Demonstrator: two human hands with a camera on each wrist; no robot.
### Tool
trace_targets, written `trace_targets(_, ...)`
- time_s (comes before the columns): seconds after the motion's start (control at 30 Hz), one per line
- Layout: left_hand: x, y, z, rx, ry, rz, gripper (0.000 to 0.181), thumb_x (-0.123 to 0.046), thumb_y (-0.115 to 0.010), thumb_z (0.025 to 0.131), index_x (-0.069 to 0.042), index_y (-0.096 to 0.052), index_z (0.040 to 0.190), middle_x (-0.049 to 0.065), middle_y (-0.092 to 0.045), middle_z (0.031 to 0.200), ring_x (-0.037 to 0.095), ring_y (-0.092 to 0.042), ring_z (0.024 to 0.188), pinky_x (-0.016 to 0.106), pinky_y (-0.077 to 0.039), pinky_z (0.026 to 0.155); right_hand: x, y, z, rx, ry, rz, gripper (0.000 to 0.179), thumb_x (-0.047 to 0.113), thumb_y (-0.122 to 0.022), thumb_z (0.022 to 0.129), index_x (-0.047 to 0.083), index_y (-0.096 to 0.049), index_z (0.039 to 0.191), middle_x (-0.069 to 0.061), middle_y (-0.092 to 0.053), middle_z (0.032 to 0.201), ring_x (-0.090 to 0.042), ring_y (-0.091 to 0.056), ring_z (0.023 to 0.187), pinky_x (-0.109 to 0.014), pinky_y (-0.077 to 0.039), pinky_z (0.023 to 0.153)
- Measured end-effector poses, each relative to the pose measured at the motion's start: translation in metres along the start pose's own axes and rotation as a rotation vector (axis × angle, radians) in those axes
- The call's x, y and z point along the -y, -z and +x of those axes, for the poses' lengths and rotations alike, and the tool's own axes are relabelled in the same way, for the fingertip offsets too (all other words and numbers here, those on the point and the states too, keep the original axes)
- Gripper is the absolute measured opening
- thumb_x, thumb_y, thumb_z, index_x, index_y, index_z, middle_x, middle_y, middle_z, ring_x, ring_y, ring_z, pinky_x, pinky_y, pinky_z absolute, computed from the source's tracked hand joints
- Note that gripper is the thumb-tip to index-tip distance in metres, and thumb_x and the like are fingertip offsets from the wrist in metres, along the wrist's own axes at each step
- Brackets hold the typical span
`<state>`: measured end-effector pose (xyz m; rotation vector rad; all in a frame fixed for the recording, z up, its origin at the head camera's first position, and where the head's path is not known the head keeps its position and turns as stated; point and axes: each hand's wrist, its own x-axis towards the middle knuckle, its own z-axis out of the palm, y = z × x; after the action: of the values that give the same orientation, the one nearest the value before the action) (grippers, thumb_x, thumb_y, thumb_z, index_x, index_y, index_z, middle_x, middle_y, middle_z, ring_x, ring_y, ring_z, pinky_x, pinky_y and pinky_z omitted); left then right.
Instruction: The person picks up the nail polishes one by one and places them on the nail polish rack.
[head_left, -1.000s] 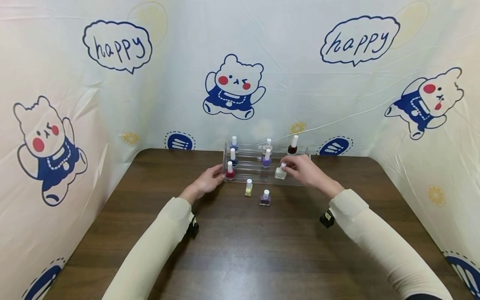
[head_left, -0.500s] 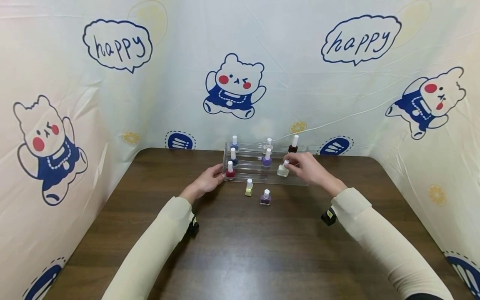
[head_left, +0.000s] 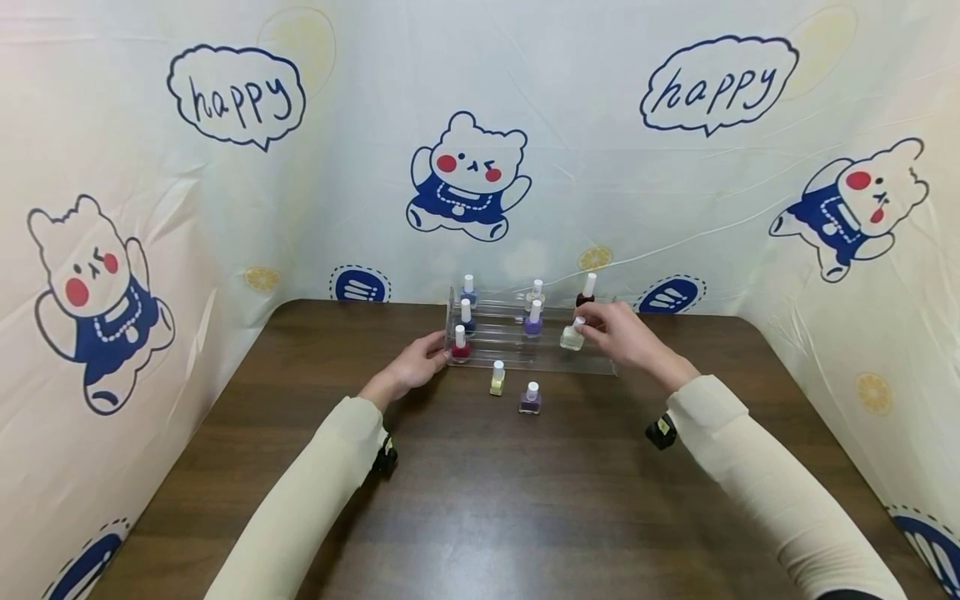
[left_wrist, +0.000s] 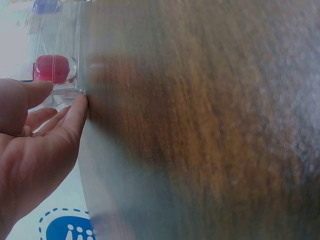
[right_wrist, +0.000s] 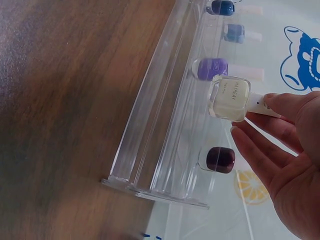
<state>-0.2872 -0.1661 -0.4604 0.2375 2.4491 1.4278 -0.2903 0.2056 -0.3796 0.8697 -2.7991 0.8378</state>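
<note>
A clear tiered display rack [head_left: 558,364] stands at the back of the table. My left hand [head_left: 414,363] holds its left end, thumb and fingers at the lower corner beside a red nail polish bottle [left_wrist: 51,69]. My right hand [head_left: 626,335] pinches the white cap of a cream nail polish bottle [right_wrist: 232,97], held tilted above the rack's right part. Just behind that hand stands a dark red nail polish [right_wrist: 220,159] on the back tier. A purple nail polish [head_left: 533,325] sits on the middle tier, left of the held bottle.
In front of the rack, a yellow nail polish [head_left: 497,381] and a dark purple one [head_left: 529,402] stand on the wooden table [head_left: 480,500]. Blue bottles [head_left: 467,322] occupy the rack's left side. A printed curtain [head_left: 360,167] hangs close behind and along both sides.
My right hand has carried the cream nail polish a little to the right and back over the rack. The left hand stays at the rack's left end.
</note>
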Motion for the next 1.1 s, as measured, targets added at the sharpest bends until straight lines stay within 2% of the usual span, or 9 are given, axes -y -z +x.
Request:
trace_targets(0.43,-0.001,-0.001,-0.002,-0.001,-0.009,-0.006,0.057,-0.014,-0.048,0.109,-0.007,-0.028,0.162,0.022,-0.036,0.162,0.037,-0.036,0.148,0.052,-0.026,0.122,-0.009,0.007,0.002,-0.015,-0.010,-0.023,0.020,0.007,-0.065,0.100,-0.003,-0.069,0.118,-0.020,-0.074,0.109,-0.032,-0.072,0.098,-0.050,-0.059,0.089)
trace_targets(1.1,0.000,0.000,0.000,-0.002,-0.005,-0.004,0.057,-0.015,-0.048,0.109,-0.008,-0.028,0.162,0.020,-0.035,0.162,0.037,-0.033,0.150,0.052,-0.025,0.123,-0.015,0.012,0.003,-0.024,-0.032,-0.058,0.024,0.006,-0.061,0.102,-0.006,-0.066,0.122,-0.023,-0.073,0.112,-0.036,-0.072,0.101,-0.052,-0.059,0.087)
